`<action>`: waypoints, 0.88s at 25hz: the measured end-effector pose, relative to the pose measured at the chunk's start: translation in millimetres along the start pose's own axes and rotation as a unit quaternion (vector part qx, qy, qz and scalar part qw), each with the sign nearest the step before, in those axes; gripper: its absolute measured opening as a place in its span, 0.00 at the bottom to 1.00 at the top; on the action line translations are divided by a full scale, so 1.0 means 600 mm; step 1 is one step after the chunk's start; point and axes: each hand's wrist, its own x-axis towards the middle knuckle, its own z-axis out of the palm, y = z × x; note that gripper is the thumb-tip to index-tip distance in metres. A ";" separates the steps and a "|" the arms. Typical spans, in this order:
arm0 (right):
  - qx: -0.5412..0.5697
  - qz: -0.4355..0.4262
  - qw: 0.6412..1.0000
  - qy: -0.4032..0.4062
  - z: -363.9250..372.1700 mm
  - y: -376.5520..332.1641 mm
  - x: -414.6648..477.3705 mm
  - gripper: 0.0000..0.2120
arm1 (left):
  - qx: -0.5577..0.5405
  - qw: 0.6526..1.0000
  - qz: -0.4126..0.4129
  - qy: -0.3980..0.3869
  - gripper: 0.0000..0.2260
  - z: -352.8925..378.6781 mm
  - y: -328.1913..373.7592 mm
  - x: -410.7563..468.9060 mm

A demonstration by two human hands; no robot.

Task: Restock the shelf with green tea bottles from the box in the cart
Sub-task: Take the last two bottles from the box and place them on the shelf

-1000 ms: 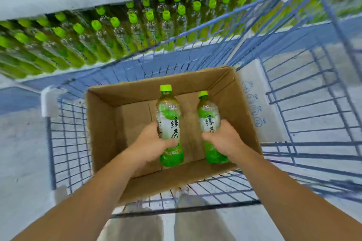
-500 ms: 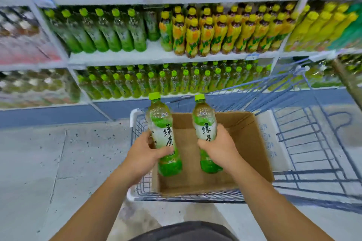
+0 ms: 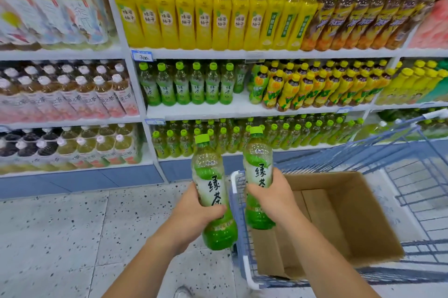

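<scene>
Speckled terrazzo floor (image 3: 60,237) — white shelving (image 3: 135,94), evenly lit.

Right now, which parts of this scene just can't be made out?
- Head view, box: the near inside corner is hidden behind the right hand and its bottle.
- Left bottle: the left hand covers its lower label.
- Price tag: too small to read surely.
- Far-left shelf bottles: blurred.
</scene>
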 end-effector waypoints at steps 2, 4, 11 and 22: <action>-0.009 -0.004 1.000 -0.002 0.040 -0.024 0.007 0.14 | -0.013 1.000 -0.010 0.008 0.19 -0.041 -0.005 0.009; -0.012 -0.004 1.000 -0.005 0.071 -0.039 0.020 0.14 | -0.015 0.999 -0.015 0.033 0.19 -0.067 -0.005 0.025; 0.005 -0.007 1.000 0.000 0.145 -0.074 0.119 0.14 | -0.013 0.993 -0.016 0.118 0.19 -0.111 0.019 0.143; 0.007 -0.052 0.997 0.050 0.161 -0.099 0.373 0.13 | 0.084 0.988 0.097 0.091 0.24 -0.155 0.082 0.417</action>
